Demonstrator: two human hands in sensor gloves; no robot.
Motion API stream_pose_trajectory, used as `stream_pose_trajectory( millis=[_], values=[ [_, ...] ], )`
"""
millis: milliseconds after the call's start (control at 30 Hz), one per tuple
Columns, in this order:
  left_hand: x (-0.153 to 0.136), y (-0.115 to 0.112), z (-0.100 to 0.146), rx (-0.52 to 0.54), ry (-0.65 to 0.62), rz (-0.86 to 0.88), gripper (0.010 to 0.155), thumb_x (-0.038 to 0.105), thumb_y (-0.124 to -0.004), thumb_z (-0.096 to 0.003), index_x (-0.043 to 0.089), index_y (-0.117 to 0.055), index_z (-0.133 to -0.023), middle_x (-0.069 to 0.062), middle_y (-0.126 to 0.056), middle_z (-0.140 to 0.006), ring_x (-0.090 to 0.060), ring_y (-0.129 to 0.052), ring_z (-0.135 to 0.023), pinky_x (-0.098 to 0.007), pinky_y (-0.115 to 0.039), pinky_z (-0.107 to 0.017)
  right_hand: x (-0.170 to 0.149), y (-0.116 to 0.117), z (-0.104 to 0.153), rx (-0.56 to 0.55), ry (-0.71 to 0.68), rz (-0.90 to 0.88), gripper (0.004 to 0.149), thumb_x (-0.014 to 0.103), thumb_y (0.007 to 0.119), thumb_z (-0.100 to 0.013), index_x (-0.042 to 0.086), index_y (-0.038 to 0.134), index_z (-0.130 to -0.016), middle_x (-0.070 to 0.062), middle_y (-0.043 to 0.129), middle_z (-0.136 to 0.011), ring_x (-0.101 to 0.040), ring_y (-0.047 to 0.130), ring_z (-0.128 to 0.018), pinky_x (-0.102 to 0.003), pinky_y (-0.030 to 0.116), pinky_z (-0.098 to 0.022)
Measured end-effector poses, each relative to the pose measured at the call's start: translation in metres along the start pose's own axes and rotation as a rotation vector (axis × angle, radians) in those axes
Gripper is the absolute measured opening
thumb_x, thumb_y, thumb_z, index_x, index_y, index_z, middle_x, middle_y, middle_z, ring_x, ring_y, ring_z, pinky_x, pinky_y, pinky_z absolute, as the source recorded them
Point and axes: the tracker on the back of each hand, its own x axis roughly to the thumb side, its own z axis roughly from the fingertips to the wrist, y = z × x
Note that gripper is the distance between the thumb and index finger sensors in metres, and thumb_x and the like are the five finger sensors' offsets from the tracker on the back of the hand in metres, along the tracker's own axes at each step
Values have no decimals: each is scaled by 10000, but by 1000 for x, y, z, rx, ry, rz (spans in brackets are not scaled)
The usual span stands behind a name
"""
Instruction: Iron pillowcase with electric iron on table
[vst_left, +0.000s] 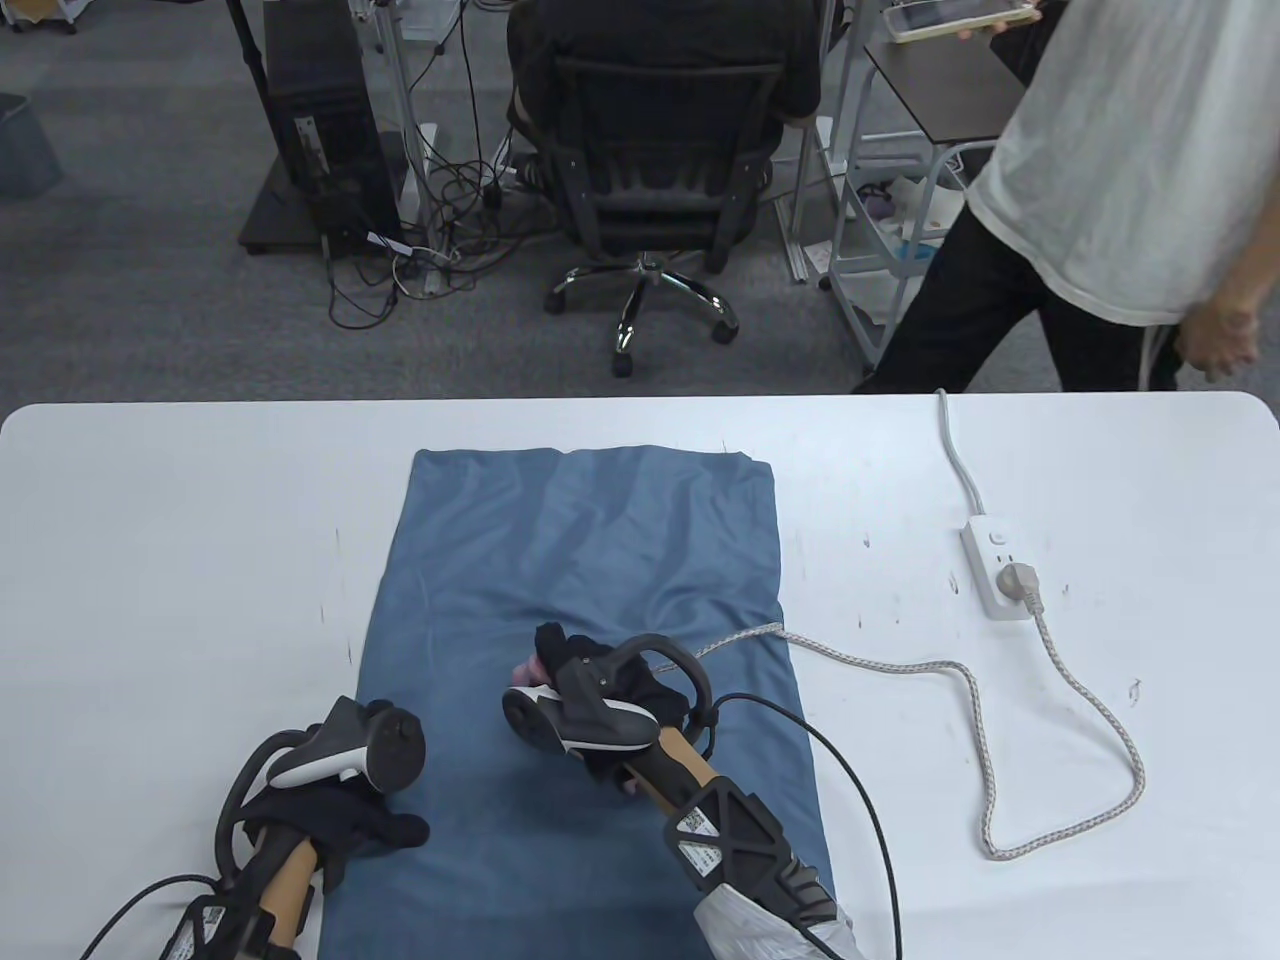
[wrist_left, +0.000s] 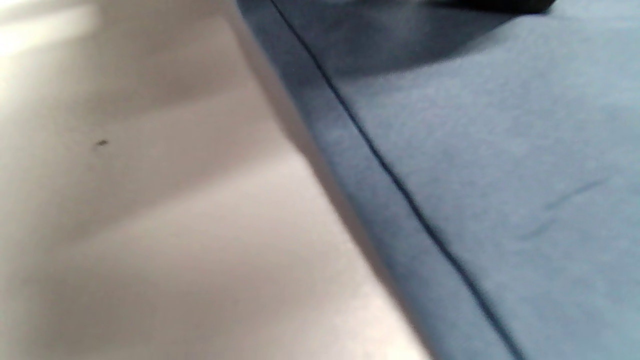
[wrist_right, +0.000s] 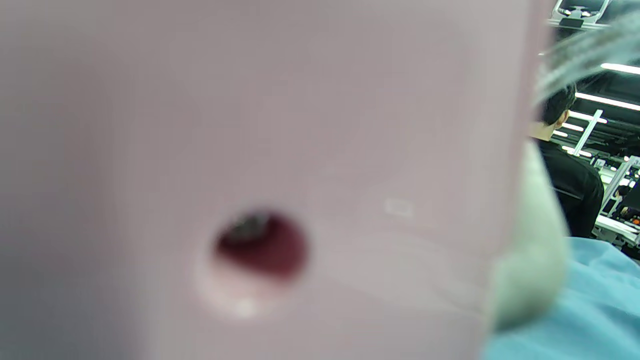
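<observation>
We are mid-ironing, we judge. Our left hand rests on the near left edge of the pillowcase, which lies flat mid-table; how its fingers lie we cannot tell. Our right hand grips the iron, which is mostly hidden beneath it on the cloth. Next comes a stroke away from us, minding the cord trailing right to the power strip.

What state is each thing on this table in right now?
pillowcase: spread flat, slightly creased
iron: pink, held on the pillowcase, mostly hidden by the right hand
iron cord: plugged into the power strip
left hand: resting on the pillowcase's left edge
</observation>
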Motion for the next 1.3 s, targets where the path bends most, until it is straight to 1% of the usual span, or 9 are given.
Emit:
stream_pose_trajectory(
  millis=[333, 433, 567, 667, 833, 900, 967, 1033, 1300],
  values=[
    [0, 0, 0, -5, 0, -3, 1069, 627, -619, -428, 116, 39, -1098, -248, 76, -1126, -529, -52, -1049, -648, -191, -741, -51, 21, -19, -2, 302, 130, 686, 487, 535, -548, 10, 554, -1039, -77, 900, -735, -132, 972, -385, -285, 884, -306],
    [0, 1, 0, -5, 0, -5, 1069, 627, -618, -428, 116, 38, -1098, -249, 75, -1126, -527, -52, -1051, -648, -191, -742, -54, 19, -13, 19, 274, 101, 686, 485, 540, -544, 13, 544, -1043, -78, 896, -737, -127, 969, -381, -284, 882, -302],
    [0, 0, 0, -3, 2, -5, 1068, 627, -619, -427, 117, 37, -1099, -247, 74, -1128, -527, -55, -1052, -649, -192, -742, -47, 12, 3, 85, 145, 30, 698, 487, 548, -540, 10, 529, -1049, -63, 894, -725, -122, 970, -371, -281, 885, -293],
    [0, 0, 0, -1, 3, -4, 1067, 628, -617, -427, 120, 38, -1099, -244, 74, -1129, -524, -54, -1054, -649, -190, -742, -46, 9, 13, 117, 112, 34, 704, 493, 549, -539, 13, 524, -1054, -52, 895, -721, -120, 973, -372, -280, 886, -296],
    [0, 0, 0, 0, 1, -2, 1068, 627, -619, -427, 118, 36, -1099, -245, 73, -1128, -526, -52, -1052, -650, -191, -741, -67, 19, 11, 106, 237, 88, 706, 495, 552, -538, 13, 526, -1054, -59, 895, -724, -126, 970, -375, -283, 883, -299],
    [0, 0, 0, -3, -1, -1, 1067, 627, -619, -428, 118, 38, -1098, -246, 76, -1126, -526, -50, -1051, -650, -191, -741, -80, 28, 10, 14, 335, 154, 702, 494, 570, -531, 20, 538, -1048, -78, 900, -746, -145, 974, -404, -301, 882, -327],
    [0, 0, 0, -5, -2, -2, 1068, 627, -618, -429, 116, 40, -1097, -249, 77, -1125, -527, -50, -1049, -650, -191, -741, -89, 34, 11, -17, 392, 215, 698, 491, 565, -535, 18, 535, -1047, -83, 895, -761, -149, 976, -428, -301, 885, -346],
    [0, 0, 0, -5, -2, -2, 1069, 629, -617, -428, 117, 41, -1097, -246, 79, -1125, -527, -48, -1049, -651, -191, -741, -93, 35, 13, 6, 407, 212, 697, 491, 555, -538, 18, 530, -1049, -88, 893, -766, -147, 977, -431, -299, 886, -347],
    [0, 1, 0, -6, 0, -3, 1068, 628, -616, -428, 117, 41, -1097, -246, 80, -1125, -526, -48, -1050, -653, -191, -742, -91, 21, 42, 170, 215, 6, 727, 488, 553, -543, 22, 441, -1089, -80, 865, -781, -140, 959, -434, -300, 873, -347]
  ],
)
